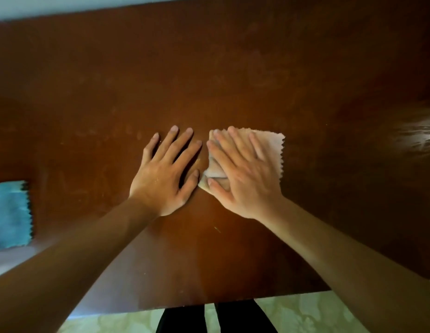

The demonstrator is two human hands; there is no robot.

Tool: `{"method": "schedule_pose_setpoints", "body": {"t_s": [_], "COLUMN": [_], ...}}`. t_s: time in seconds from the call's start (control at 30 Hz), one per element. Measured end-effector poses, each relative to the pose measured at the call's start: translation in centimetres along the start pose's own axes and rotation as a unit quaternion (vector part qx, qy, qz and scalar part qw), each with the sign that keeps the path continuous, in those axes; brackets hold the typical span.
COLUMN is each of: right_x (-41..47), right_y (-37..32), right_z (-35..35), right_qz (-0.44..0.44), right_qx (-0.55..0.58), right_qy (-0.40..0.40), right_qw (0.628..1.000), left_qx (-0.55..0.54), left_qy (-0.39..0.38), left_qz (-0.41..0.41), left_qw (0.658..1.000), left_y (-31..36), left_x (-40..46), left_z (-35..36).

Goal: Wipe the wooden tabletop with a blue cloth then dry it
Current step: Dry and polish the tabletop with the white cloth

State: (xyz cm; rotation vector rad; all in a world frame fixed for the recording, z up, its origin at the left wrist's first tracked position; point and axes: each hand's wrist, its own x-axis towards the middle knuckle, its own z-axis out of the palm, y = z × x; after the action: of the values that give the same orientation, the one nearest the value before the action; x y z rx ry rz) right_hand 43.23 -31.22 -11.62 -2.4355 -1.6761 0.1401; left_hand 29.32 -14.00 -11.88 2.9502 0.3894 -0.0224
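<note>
Drying step: right hand (242, 174) flat on pale cloth (272, 147); left hand (166, 174) splayed on tabletop (209, 68). Overlap strokes (blue cloth (9, 215) parked aside).

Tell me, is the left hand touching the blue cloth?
Apart. The head view shows the left hand flat on the wooden tabletop near the middle, while the blue cloth lies at the left edge with bare wood between them.

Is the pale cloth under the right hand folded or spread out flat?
Folded, at least partly: the pale cloth shows overlapping layers near the thumb of the right hand, which presses flat on it.
</note>
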Motion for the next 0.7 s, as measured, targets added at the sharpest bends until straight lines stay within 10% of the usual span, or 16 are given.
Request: {"method": "schedule_pose_setpoints", "body": {"t_s": [0.7], "right_x": [6.5], "right_y": [4.1], "right_z": [-0.6], "right_qz": [-0.029], "right_qx": [-0.038], "right_qy": [0.019], "right_qw": [0.999], "left_qx": [-0.063], "left_qy": [0.088], "left_qz": [-0.040], "left_qw": [0.993], "left_y": [0.3], "left_x": [4.5], "left_z": [-1.8]}}
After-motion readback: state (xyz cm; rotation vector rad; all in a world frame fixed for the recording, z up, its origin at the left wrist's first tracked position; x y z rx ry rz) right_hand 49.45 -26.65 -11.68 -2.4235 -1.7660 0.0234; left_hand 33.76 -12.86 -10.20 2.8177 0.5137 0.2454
